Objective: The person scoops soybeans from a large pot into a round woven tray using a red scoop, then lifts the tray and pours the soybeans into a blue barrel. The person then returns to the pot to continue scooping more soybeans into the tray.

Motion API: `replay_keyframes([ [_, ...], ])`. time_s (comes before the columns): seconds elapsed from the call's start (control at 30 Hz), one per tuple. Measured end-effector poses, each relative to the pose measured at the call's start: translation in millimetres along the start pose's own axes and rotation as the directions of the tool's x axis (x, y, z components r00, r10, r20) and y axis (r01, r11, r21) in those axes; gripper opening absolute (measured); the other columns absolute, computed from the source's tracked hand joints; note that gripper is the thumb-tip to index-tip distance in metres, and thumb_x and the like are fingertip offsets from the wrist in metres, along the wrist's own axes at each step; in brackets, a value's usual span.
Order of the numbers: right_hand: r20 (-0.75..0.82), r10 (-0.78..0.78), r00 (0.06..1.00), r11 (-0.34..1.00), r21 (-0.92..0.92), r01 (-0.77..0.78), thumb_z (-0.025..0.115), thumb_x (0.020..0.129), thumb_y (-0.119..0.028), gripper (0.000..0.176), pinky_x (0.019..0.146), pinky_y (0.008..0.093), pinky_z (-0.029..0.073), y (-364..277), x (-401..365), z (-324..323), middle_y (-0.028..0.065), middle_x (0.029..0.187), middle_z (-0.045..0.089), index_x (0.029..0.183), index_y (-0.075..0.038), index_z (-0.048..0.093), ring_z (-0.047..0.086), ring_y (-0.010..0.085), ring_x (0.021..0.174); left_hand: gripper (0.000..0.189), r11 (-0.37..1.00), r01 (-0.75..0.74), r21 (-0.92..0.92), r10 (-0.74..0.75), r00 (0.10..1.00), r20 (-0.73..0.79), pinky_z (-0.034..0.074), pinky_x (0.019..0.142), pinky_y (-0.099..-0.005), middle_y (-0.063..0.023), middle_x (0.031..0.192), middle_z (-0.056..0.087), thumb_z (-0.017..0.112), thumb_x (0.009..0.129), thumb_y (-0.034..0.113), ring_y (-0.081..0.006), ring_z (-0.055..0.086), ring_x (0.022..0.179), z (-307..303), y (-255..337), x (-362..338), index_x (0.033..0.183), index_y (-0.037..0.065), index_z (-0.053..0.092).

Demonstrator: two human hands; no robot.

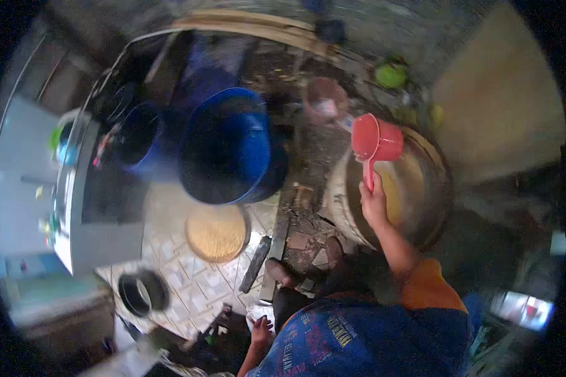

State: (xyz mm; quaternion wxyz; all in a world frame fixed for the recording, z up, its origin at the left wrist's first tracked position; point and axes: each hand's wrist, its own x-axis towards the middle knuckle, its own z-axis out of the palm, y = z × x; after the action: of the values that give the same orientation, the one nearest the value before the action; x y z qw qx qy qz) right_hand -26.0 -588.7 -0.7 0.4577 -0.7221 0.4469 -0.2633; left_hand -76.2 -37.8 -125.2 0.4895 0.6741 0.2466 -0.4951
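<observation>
My right hand (375, 204) is closed round the handle of a pink plastic dipper (378, 139). The dipper is held up over the far side of a big round vat (346, 198), overlapping its rim in this view. Inside the vat shows a pale yellowish content (391, 200). My left hand (261, 330) hangs low beside my body, its fingers loosely apart and nothing seen in them.
A large blue barrel (258, 147) stands left of the vat, with a darker blue tub (138, 138) beyond. On the tiled floor (217, 286) are a round container of pale yellow material (217, 234) and a black basin (127, 293). A dark block (256, 264) lies near my feet.
</observation>
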Motion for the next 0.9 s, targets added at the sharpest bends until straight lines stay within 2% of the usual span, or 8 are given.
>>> replay_keyframes([
  [0.13,-0.154,0.081,0.985,0.992,-0.084,-0.095,0.047,0.086,-0.020,0.036,0.074,0.0352,0.043,205,18,-59,0.0136,0.099,0.056,0.120,-0.011,0.040,0.055,0.0262,0.088,0.035,0.972,-0.060,0.227,0.045,0.996,0.073,0.047,0.059,-0.0301,-0.0112,0.093,0.058,0.048,0.088,0.024,-0.0223,0.059,0.077,33,31,12,0.118,0.008,0.042],
  [0.2,-0.315,-0.438,0.842,0.782,-0.595,0.184,0.049,0.083,-0.011,0.025,0.069,0.0242,0.041,305,6,-63,0.0033,0.084,0.053,0.108,-0.006,0.049,0.052,0.0132,0.077,0.035,0.987,0.060,0.152,-0.064,0.998,0.022,0.046,0.059,-0.0288,-0.0110,0.096,0.058,0.046,0.088,0.023,-0.0218,0.058,0.079,61,52,8,0.120,0.008,0.041],
  [0.27,-0.561,0.316,0.765,0.949,0.170,-0.267,0.046,0.085,-0.014,0.017,0.062,0.0238,0.040,207,0,-88,0.0042,0.082,0.054,0.099,-0.006,0.051,0.052,0.0123,0.071,0.034,0.978,-0.030,0.208,0.000,0.990,0.141,0.045,0.060,-0.0268,-0.0110,0.102,0.056,0.042,0.089,0.022,-0.0209,0.057,0.084,72,54,13,0.121,0.009,0.040],
  [0.37,-0.525,0.686,0.504,0.719,0.594,-0.361,0.045,0.084,-0.019,0.015,0.053,0.0246,0.038,172,3,-99,0.0045,0.075,0.052,0.085,-0.007,0.053,0.050,0.0120,0.062,0.034,0.973,-0.137,0.185,0.069,0.940,0.334,0.044,0.060,-0.0267,-0.0108,0.102,0.055,0.039,0.090,0.023,-0.0204,0.056,0.089,92,61,9,0.121,0.009,0.040],
  [0.63,-0.713,0.173,0.679,0.967,-0.009,-0.256,0.058,0.072,-0.029,0.021,0.034,0.0348,0.024,449,56,-27,-0.0004,0.045,0.035,0.057,-0.016,0.050,0.030,0.0165,0.037,0.038,0.951,0.062,0.302,-0.107,0.985,0.133,0.043,0.066,-0.0272,-0.0016,0.090,0.058,0.050,0.087,0.034,-0.0138,0.054,0.077,91,16,30,0.114,0.008,0.051],
  [0.67,-0.749,0.002,0.662,0.987,-0.106,-0.123,0.060,0.070,-0.031,0.024,0.031,0.0360,0.022,476,70,-12,-0.0010,0.042,0.033,0.053,-0.017,0.050,0.027,0.0171,0.034,0.038,0.612,-0.208,0.763,0.068,0.975,0.211,0.042,0.067,-0.0258,-0.0009,0.091,0.058,0.050,0.087,0.034,-0.0131,0.054,0.079,125,46,-5,0.114,0.007,0.051],
  [0.77,-0.537,0.216,0.815,0.928,-0.147,-0.343,0.056,0.072,-0.023,0.011,0.043,0.0359,0.029,420,92,-6,0.0019,0.049,0.039,0.066,-0.015,0.052,0.035,0.0206,0.043,0.040,0.818,-0.270,0.508,0.173,0.957,0.230,0.043,0.069,-0.0265,-0.0006,0.092,0.058,0.049,0.087,0.033,-0.0139,0.055,0.082,122,16,-12,0.115,0.005,0.050],
  [0.9,-0.333,0.306,0.892,0.896,-0.216,-0.388,0.051,0.074,-0.013,0.010,0.059,0.0357,0.039,376,96,21,0.0057,0.059,0.046,0.083,-0.011,0.055,0.046,0.0253,0.056,0.043,0.922,0.064,0.381,-0.091,0.994,0.053,0.042,0.073,-0.0257,-0.0020,0.094,0.059,0.048,0.088,0.036,-0.0117,0.054,0.085,143,31,-37,0.115,0.003,0.050],
])
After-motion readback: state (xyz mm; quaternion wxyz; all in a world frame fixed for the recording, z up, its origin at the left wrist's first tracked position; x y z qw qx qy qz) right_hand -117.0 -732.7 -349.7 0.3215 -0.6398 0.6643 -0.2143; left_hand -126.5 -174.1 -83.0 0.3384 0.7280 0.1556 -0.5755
